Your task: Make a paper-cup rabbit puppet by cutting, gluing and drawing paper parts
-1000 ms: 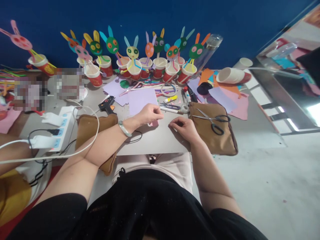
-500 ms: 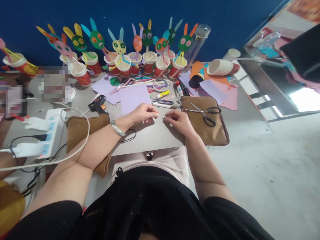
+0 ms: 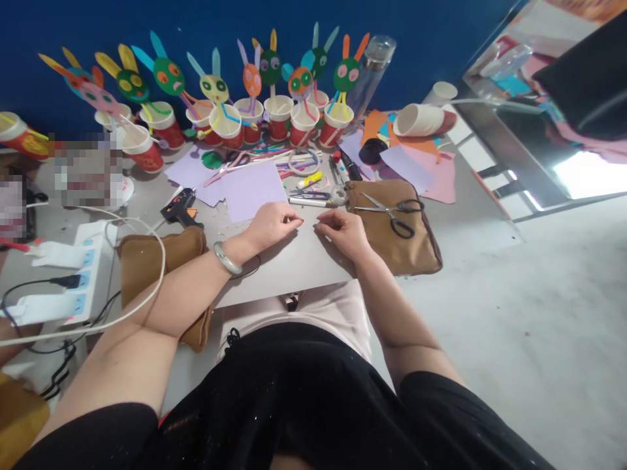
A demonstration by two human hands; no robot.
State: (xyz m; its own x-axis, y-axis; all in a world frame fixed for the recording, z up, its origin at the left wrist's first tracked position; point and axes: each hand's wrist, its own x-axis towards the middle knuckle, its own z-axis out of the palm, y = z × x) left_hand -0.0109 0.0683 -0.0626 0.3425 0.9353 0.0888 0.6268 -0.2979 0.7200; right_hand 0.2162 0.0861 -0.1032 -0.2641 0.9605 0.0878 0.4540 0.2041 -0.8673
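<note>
My left hand (image 3: 274,226), with a pale bangle (image 3: 227,258) at its wrist, is closed in a pinch over the table. Whatever lies between its thumb and forefinger is too small to make out. A short gap to the right, my right hand (image 3: 344,233) has thumb and forefinger drawn together; anything in them is hidden. Beyond the left hand lies a lilac paper sheet (image 3: 252,188). Black-handled scissors (image 3: 392,212) rest on a brown cloth pouch (image 3: 411,251) beside my right hand. A glue gun (image 3: 180,210) lies to the left.
Paper cups (image 3: 228,127) holding rabbit-like paper figures line the blue wall. A glue stick (image 3: 309,180), pens and small snips (image 3: 309,194) lie in the middle. A power strip (image 3: 93,267) with a looping white cable sits left. Stacked cups (image 3: 424,123) lie at right.
The view has shifted, so the table's things sit further left. My hands have come slightly closer together. The small orange bit that showed at my left fingertips is hardly visible now.
</note>
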